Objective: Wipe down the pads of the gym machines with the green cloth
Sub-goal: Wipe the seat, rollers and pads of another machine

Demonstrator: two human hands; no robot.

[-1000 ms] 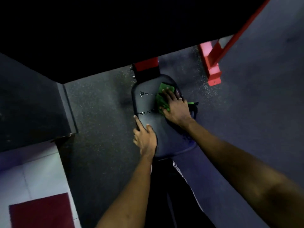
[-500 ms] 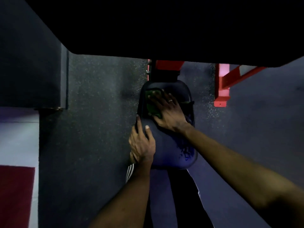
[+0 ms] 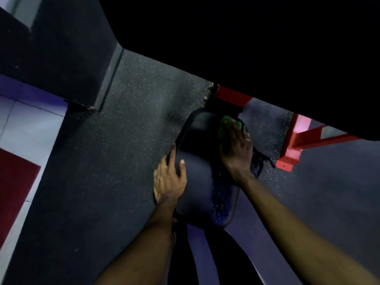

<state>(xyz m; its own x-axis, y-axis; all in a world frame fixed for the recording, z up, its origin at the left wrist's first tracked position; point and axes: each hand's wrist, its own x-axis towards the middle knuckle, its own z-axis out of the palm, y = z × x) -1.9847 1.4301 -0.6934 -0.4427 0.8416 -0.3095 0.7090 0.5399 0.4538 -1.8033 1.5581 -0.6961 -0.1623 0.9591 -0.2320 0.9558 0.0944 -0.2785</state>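
A dark seat pad point(image 3: 197, 182) of a gym machine lies below me in dim light. My right hand point(image 3: 236, 149) presses the green cloth point(image 3: 225, 125) flat against the pad's far right part, fingers stretched out over it; only the cloth's far edge shows past the fingers. My left hand point(image 3: 168, 177) holds the pad's left edge, thumb on top and fingers wrapped round the side. Wet droplets glisten on the pad's near right part point(image 3: 221, 204).
A large black machine part point(image 3: 246, 48) fills the top of the view. Red frame pieces point(image 3: 296, 142) stand on the speckled rubber floor point(image 3: 127, 140) to the right. A dark block point(image 3: 61, 58) and pale tiles point(image 3: 24, 124) lie at the left. My legs are below the pad.
My right hand has slid the cloth from the pad's left middle toward its far right corner. The left hand stays on the pad's left edge. The view has tilted.
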